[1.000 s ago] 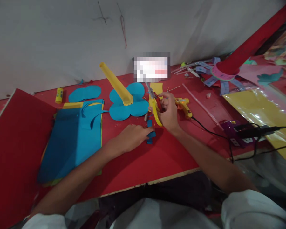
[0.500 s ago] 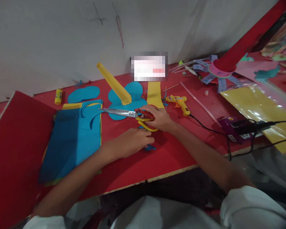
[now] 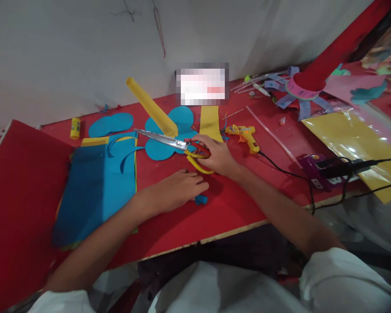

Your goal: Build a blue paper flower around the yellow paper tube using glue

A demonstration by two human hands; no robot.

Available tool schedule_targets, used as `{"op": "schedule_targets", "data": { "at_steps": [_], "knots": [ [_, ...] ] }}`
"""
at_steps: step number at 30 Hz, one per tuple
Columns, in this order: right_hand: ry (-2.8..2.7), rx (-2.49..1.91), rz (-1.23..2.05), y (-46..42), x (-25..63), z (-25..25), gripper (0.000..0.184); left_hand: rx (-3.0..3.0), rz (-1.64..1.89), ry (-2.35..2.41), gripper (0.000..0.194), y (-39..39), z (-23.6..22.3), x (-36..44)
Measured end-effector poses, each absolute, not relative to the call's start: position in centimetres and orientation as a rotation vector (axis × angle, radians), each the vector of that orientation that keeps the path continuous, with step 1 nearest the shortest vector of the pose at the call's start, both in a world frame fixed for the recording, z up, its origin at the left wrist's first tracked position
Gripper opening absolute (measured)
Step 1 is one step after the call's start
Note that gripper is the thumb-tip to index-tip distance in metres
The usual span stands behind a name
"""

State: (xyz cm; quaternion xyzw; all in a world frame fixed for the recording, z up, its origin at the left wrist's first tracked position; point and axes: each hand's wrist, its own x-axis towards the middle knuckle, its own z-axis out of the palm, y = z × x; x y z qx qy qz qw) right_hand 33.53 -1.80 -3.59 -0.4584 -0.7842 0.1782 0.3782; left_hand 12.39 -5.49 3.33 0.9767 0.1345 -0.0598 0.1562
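My right hand [image 3: 217,155] is closed round the red and yellow handles of a pair of scissors [image 3: 164,139]. Their long silver blades point left, over a blue paper flower shape [image 3: 159,148]. A tapering yellow paper tube [image 3: 151,106] leans up from the flower's middle. Lower down, my left hand [image 3: 176,191] is curled close to the table, with a small rolled piece of blue paper [image 3: 201,199] sticking out from under its fingers. Most of that piece is hidden. To the left lie blue sheets [image 3: 117,182] with curved blue offcuts [image 3: 125,161] on them.
A yellow glue gun [image 3: 244,135] with a black cord lies right of a yellow strip [image 3: 209,119]. A purple power box [image 3: 316,171] sits near the front edge. Far left are a glue stick [image 3: 74,128], a blue cutout [image 3: 111,124] and a red board [image 3: 26,208].
The scissors have been raised slightly and their blades tilt more upward to the left. My left hand stays low by the blue piece. The whole view has shifted a little.
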Motion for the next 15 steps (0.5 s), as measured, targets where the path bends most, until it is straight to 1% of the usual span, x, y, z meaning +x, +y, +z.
{"op": "schedule_targets", "data": {
  "at_steps": [4,8,10,12,15],
  "knots": [
    [-2.159,-1.201,0.345,-2.1,33.2,-3.5,0.056,2.700,-0.242,0.349,0.023,-5.4,4.5,12.3],
    [-2.268,-1.155,0.325,-2.3,33.1,-3.4,0.054,2.501,-0.165,0.295,0.019,-5.1,6.1,12.5],
    [-2.303,-1.101,0.335,-2.5,33.0,-3.1,0.051,2.408,-0.061,0.378,0.014,-5.0,6.7,12.7],
    [-2.324,-1.049,0.358,-2.8,32.7,-3.1,0.045,2.329,0.120,0.528,0.009,-4.7,7.1,13.0],
    [-2.374,-1.044,0.411,-3.1,32.0,-3.7,0.030,2.152,0.393,0.742,0.011,-4.0,7.0,13.1]
  ]
}}
